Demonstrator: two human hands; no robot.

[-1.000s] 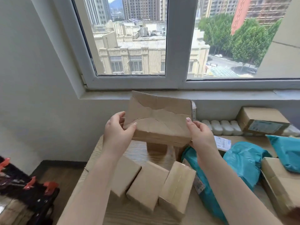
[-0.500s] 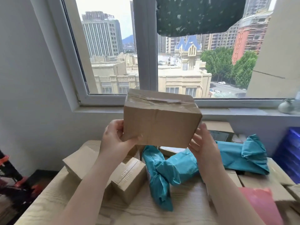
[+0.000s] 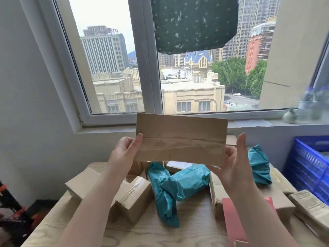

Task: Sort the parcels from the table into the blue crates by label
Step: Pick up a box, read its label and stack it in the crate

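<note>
I hold a brown cardboard parcel (image 3: 180, 139) up in front of the window, above the wooden table (image 3: 187, 230). A taped, creased face of the parcel is turned toward me; no label shows on it. My left hand (image 3: 125, 152) grips its left end, thumb on the front. My right hand (image 3: 235, 163) holds the right end, thumb straight up along the edge and fingers under the parcel. A blue crate (image 3: 308, 164) stands at the right edge of the view.
Below on the table lie several brown boxes (image 3: 131, 195), teal poly mailers (image 3: 170, 186), a pink mailer (image 3: 233, 221) and a corrugated piece (image 3: 309, 209). A small round pot (image 3: 289, 116) sits on the window sill. Dark red-and-black gear (image 3: 16, 214) lies on the floor, left.
The parcel has been rotated in my hands, so a flat taped face now points at me instead of a box corner. My view has tilted up and shifted right, bringing the blue crate further in.
</note>
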